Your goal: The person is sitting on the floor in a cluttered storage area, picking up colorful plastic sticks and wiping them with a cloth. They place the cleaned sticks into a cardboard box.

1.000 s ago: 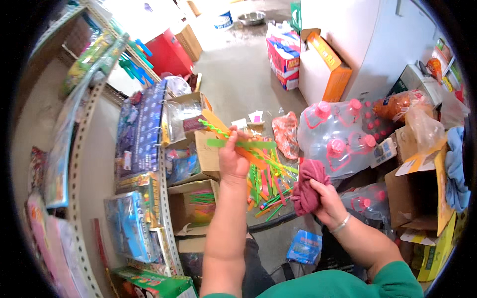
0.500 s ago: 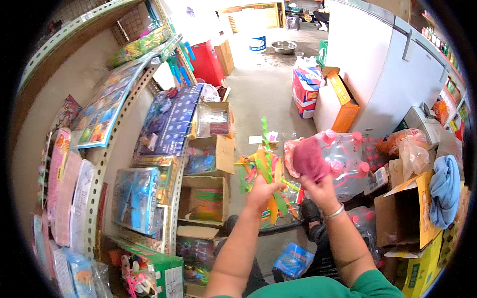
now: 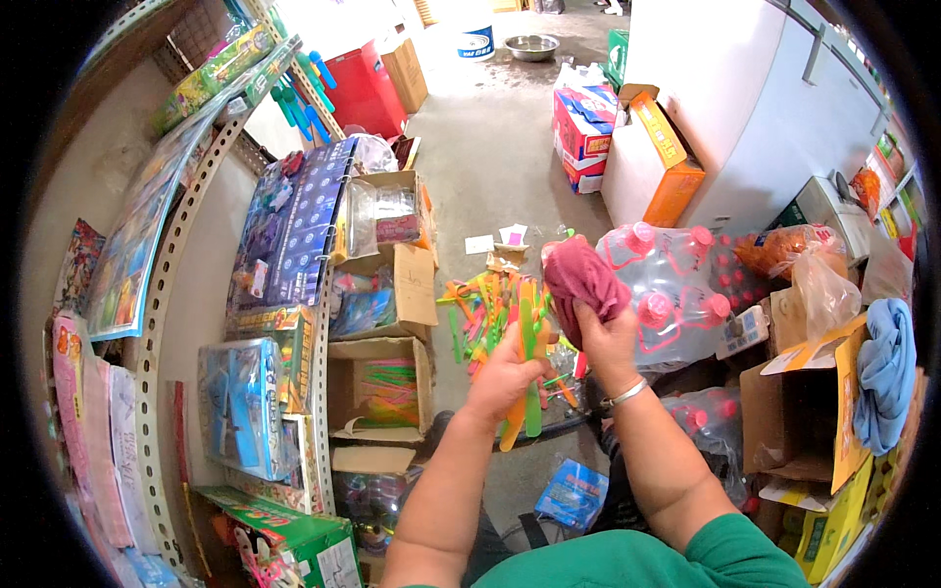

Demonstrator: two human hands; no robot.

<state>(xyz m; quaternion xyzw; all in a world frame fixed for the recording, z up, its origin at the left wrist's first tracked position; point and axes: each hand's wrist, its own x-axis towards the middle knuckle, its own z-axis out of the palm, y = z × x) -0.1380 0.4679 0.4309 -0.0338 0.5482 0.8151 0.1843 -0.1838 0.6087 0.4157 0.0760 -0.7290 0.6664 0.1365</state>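
My left hand grips a bunch of flat green and orange plastic strips, held nearly upright. My right hand holds a crumpled maroon cloth, just right of the strips. Beyond both hands, a pile of bright strips and thin sticks lies on the floor. Close to the cloth stand large clear water bottles with pink caps and handles. An open carton to the left holds thin coloured sticks.
A perforated metal shelf with packaged toys runs along my left. Boxes stand beside a white appliance. A blue cloth drapes over cartons at right; a blue packet lies near my legs. A metal basin sits farther back.
My left hand and the strips have moved lower and turned from slanting to nearly upright. My right hand has lifted the maroon cloth up and forward.
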